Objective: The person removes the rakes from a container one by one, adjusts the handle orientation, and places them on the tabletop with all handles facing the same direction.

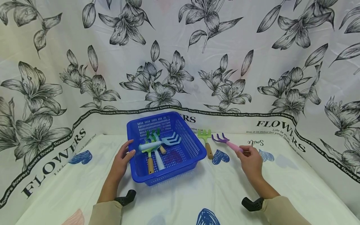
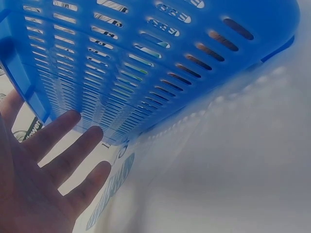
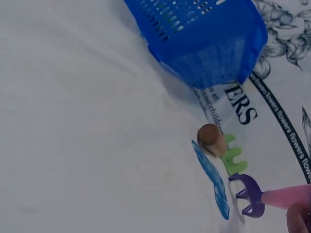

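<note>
Head view: purple rake (image 1: 220, 138) w/ pink handle lies on the cloth right of the blue basket (image 1: 194, 147), near a green rake (image 1: 204, 136). Right hand (image 1: 251, 161) pinches the handle's end; the prongs point away toward the backdrop. Looks light, stiff, prob. plastic or thin metal; smooth handle is the place to grip, prongs could snag the mesh. Left hand (image 1: 122, 159) lies w/ fingers straight against the basket's left wall, holding nothing. Inside: several more rakes (image 1: 157, 145).
</note>
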Available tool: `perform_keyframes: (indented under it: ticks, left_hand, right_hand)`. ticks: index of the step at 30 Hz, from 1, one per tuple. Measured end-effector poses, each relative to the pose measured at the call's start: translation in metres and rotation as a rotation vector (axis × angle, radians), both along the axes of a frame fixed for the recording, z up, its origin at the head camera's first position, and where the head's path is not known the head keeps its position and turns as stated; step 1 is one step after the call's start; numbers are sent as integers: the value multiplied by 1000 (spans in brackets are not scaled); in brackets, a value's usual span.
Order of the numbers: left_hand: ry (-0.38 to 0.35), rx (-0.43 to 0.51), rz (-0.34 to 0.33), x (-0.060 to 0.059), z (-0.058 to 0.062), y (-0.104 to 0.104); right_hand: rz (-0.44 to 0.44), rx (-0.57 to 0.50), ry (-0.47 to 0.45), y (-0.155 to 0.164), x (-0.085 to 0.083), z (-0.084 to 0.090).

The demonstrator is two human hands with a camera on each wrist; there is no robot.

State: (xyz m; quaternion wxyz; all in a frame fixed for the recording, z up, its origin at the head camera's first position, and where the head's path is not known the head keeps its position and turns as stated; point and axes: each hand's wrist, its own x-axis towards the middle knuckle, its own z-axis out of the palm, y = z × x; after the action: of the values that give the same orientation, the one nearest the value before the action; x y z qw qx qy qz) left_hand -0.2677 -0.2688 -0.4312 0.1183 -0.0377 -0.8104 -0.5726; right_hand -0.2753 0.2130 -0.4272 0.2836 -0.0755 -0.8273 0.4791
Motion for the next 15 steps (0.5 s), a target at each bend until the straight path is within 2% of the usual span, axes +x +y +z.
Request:
perform_keyframes:
  ticks: [3,6,11,15]
  left_hand:
    - [1,3,-2,0,0,0]
    - [-4,7,-3,0,1,1]
    - [-13,6,2,1,1,1]
    - [-14,6,4,2,1,1]
  right_hand:
    - [-7,77,-2,0,-1,-3]
    - [14,120,-54,1,0,-4]
    - [103,145,-194,1,1,-6]
    - [183,113,-313,-1,-1,-8]
